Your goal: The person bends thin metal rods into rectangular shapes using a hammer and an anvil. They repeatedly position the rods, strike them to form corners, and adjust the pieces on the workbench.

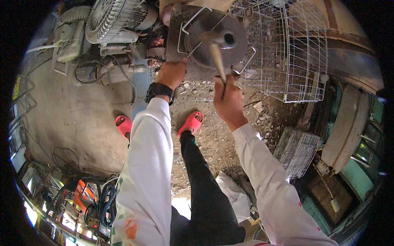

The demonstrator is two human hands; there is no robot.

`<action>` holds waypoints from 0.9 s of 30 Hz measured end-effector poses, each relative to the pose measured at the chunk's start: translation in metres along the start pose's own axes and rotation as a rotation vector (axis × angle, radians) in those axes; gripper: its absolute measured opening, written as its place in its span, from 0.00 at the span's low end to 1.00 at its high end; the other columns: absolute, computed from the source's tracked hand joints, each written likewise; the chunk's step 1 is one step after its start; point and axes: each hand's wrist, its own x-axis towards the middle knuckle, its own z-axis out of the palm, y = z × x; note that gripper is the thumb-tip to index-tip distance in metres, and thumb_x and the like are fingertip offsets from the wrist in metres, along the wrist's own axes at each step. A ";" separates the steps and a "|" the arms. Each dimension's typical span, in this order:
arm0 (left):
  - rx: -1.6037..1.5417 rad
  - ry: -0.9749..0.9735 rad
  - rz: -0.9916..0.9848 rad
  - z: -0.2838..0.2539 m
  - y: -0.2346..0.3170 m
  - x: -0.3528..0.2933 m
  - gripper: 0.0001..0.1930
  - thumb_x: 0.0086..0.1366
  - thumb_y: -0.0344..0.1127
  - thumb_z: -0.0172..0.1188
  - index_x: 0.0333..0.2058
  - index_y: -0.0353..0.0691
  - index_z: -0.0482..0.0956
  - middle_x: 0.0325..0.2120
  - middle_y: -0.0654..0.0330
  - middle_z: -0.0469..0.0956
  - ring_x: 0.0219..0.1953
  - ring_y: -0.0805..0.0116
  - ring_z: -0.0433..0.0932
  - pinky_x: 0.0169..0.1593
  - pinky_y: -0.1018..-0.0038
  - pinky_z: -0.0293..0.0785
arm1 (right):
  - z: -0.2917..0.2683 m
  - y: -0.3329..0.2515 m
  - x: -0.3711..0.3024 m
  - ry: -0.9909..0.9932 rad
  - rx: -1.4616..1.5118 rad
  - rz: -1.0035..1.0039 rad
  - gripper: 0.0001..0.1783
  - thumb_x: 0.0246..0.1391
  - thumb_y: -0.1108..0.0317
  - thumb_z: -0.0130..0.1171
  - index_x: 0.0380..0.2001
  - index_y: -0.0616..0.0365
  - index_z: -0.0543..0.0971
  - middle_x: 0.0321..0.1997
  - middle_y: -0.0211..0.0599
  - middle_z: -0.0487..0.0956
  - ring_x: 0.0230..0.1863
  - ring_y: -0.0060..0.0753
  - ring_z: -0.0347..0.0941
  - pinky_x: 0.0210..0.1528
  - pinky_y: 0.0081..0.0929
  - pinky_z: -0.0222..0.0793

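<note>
Debris-strewn earthen floor [207, 131] lies below; right hand [229, 100] clenches a pale, tapered wooden handle [218, 61], likely rigid, best held near its end; left hand [170, 74] pinches thin silvery wire [195, 49].

A disc [223, 28] is set on a slab [176, 35], flanked by a fan [115, 20] on the left and a wire cage [287, 53] on the right. The left hand [171, 74] and right hand [230, 100] are placed at its near side, a tool handle [219, 62] being held in the right. Behind them, a smaller cage [297, 151] is found right, cables [107, 205] left
</note>
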 end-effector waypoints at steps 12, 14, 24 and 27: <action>-0.161 -0.034 -0.110 -0.003 -0.004 -0.003 0.19 0.75 0.47 0.54 0.47 0.37 0.83 0.38 0.51 0.86 0.37 0.50 0.85 0.44 0.61 0.78 | 0.011 0.005 0.025 0.184 -0.010 -0.032 0.20 0.70 0.52 0.51 0.38 0.62 0.73 0.28 0.66 0.80 0.36 0.73 0.78 0.38 0.65 0.70; -0.310 -0.051 -0.173 -0.012 0.002 -0.011 0.19 0.72 0.49 0.58 0.45 0.37 0.84 0.34 0.52 0.86 0.34 0.54 0.84 0.41 0.64 0.77 | -0.003 -0.006 0.027 0.178 0.076 -0.007 0.20 0.70 0.53 0.52 0.36 0.62 0.73 0.27 0.66 0.79 0.35 0.72 0.78 0.37 0.64 0.69; -0.235 0.379 -0.070 -0.040 0.040 -0.046 0.15 0.68 0.45 0.63 0.38 0.37 0.84 0.29 0.45 0.84 0.34 0.45 0.84 0.37 0.59 0.77 | -0.028 -0.007 0.014 0.250 0.267 -0.065 0.18 0.70 0.55 0.54 0.34 0.62 0.74 0.22 0.59 0.75 0.26 0.70 0.75 0.24 0.51 0.65; -0.235 0.359 -0.132 -0.041 0.039 -0.061 0.15 0.69 0.45 0.61 0.36 0.37 0.83 0.28 0.43 0.83 0.35 0.39 0.82 0.36 0.56 0.76 | -0.032 -0.010 -0.001 0.223 0.286 -0.016 0.18 0.71 0.56 0.53 0.34 0.61 0.74 0.21 0.58 0.75 0.23 0.68 0.73 0.22 0.49 0.65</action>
